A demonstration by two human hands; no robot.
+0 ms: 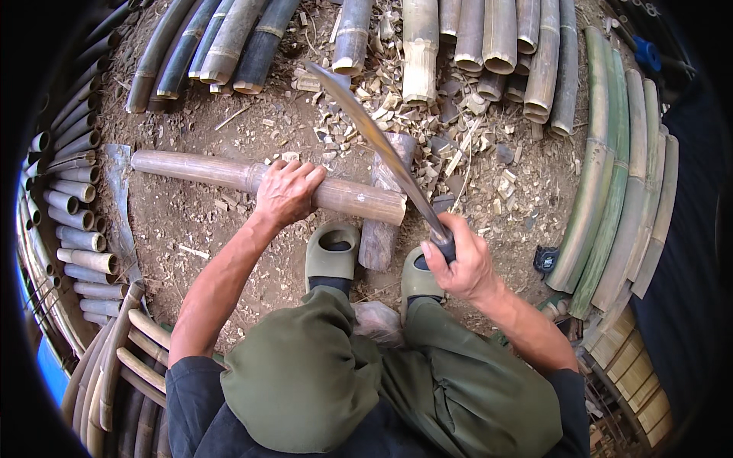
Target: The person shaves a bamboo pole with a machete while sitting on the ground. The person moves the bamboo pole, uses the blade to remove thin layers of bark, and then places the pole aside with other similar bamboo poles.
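My left hand [291, 191] is wrapped over a brown bamboo pole [202, 166], which lies crosswise in front of my feet. The pole's right end rests on a short wooden log [378, 246] used as a block under it. In my right hand [467, 263] is the dark handle of a machete [385, 149]. Its long, curved blade is raised and slants up to the left, above the pole's right end and apart from it. The fingers of my right hand are closed round the handle, and part of the grip is hidden by them.
Wood chips [450, 153] litter the dirt around the log. Bamboo poles [500, 42] lie along the far side, with cut lengths [76, 221] stacked at the left. Green and tan bamboo strips [611, 183] lie at the right. My clogs [334, 256] flank the log.
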